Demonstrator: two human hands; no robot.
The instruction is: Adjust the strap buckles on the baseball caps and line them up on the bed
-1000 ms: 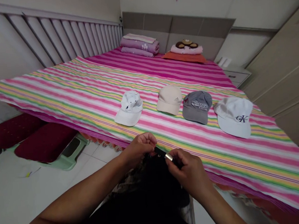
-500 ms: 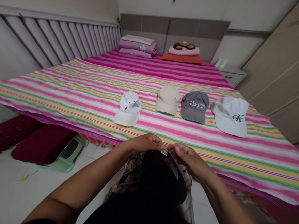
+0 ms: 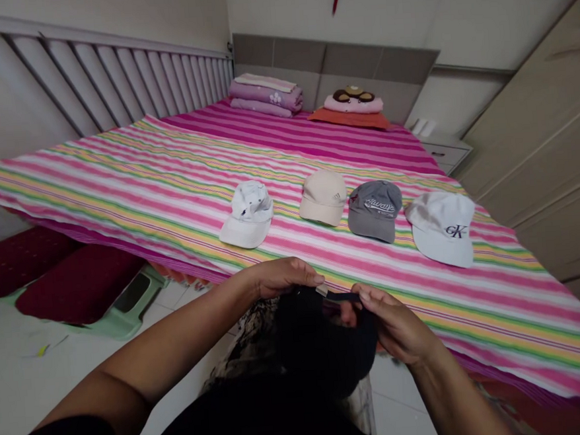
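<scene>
A black cap (image 3: 323, 347) is held low in front of my body, its back opening and adjusting strap (image 3: 342, 297) facing up. My left hand (image 3: 287, 275) pinches the strap by its metal buckle (image 3: 322, 288). On the other side, my right hand (image 3: 394, 319) grips the strap and the cap's edge between thumb and fingers. Beyond my hands, a white cap (image 3: 247, 214), a beige cap (image 3: 323, 198), a grey cap (image 3: 375, 211) and a white cap with dark letters (image 3: 442, 230) lie in a row on the striped sheet (image 3: 133, 182).
Folded purple bedding (image 3: 266, 96) and a pink bundle (image 3: 354, 103) on an orange pillow (image 3: 347, 119) sit by the headboard (image 3: 379, 65). A green stool (image 3: 132, 308) with a dark red cover stands at left. A bedside cabinet (image 3: 447, 150) is at far right.
My right hand has moved to the right, away from my left hand. The strap now shows stretched between them, and the cap's back opening is more visible.
</scene>
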